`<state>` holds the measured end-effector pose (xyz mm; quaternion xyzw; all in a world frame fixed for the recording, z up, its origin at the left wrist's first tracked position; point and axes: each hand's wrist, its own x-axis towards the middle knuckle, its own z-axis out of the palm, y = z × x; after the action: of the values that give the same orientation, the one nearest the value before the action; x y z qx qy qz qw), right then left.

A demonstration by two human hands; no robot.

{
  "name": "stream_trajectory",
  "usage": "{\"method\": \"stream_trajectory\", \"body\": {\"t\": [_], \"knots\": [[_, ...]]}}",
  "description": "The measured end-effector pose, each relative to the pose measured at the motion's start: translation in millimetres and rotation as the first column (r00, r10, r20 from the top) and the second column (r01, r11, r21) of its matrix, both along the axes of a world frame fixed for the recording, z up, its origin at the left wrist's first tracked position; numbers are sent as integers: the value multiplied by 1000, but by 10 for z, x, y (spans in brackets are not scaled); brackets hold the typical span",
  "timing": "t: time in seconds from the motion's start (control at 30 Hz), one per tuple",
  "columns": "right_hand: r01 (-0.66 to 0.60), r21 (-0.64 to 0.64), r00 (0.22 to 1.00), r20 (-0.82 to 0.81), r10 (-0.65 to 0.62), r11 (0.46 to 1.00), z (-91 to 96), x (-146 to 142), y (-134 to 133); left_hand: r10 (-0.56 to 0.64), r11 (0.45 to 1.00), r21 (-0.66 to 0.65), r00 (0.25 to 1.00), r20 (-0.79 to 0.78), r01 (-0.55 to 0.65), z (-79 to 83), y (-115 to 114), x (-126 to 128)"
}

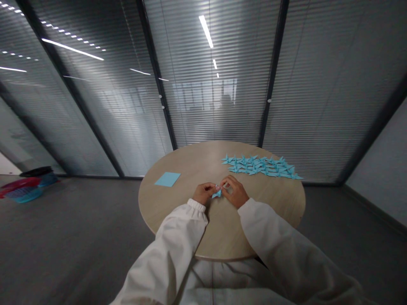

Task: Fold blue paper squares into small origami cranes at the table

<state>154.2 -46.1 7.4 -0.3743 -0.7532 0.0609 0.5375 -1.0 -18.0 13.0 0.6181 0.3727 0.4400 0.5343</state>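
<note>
On the round table, head view: pale wood-grained tabletop (190, 163), and near its middle, between the two hands, a small light-blue piece of folded paper (217, 194); touching the wood or just above it, I cannot tell.
Left hand (204, 193): thumb and forefinger pinching the paper from its left side, the other fingers curled in behind.
Right hand (235, 192): thumb and forefinger meeting at the paper's upper right, pinching there, knuckles bent high; the exact fold under those tips is too small to read.
Sleeves: off-white cloth (186, 224) on both arms, gathered at the left cuff.
Square sheet: light-blue flat paper (167, 179), lying out to the left, well apart from the hands.
Folded figures: a crowd of light-blue pointed paper shapes (251, 168), packed in rows on the far right of the table, tips poking up.
Behind: grey slatted blinds (210, 114) between dark frames.
Floor, far left: a red-and-blue plastic basket (27, 192) beside a black-rimmed one.
</note>
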Motion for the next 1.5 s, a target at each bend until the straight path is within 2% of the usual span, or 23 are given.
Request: {"method": "stream_trajectory", "body": {"t": [0.2,0.47,0.63,1.0,1.27,1.5], "knots": [[-53,-24,999,8,53,998,-7,13,-4,-2,999,-35,1000,7,2,-13,13,-16],[-54,-22,999,7,54,998,-7,26,0,11,1000,-24,1000,3,-11,-9,4,-11],[-26,-5,999,25,27,1000,13,25,-13,36,999,7,999,-16,-36,12,-10,-8],[21,39,993,118,-26,999,11,25,-27,1,1000,11,1000,-27,-1,6,-14,-6],[22,11,998,65,-23,1000,21,27,-34,-26,999,-38,1000,15,27,28,-24,-4],[30,2,998,58,-30,1000,35,27,-40,-18,1000,-17,999,35,19,-32,13,-11]]}}
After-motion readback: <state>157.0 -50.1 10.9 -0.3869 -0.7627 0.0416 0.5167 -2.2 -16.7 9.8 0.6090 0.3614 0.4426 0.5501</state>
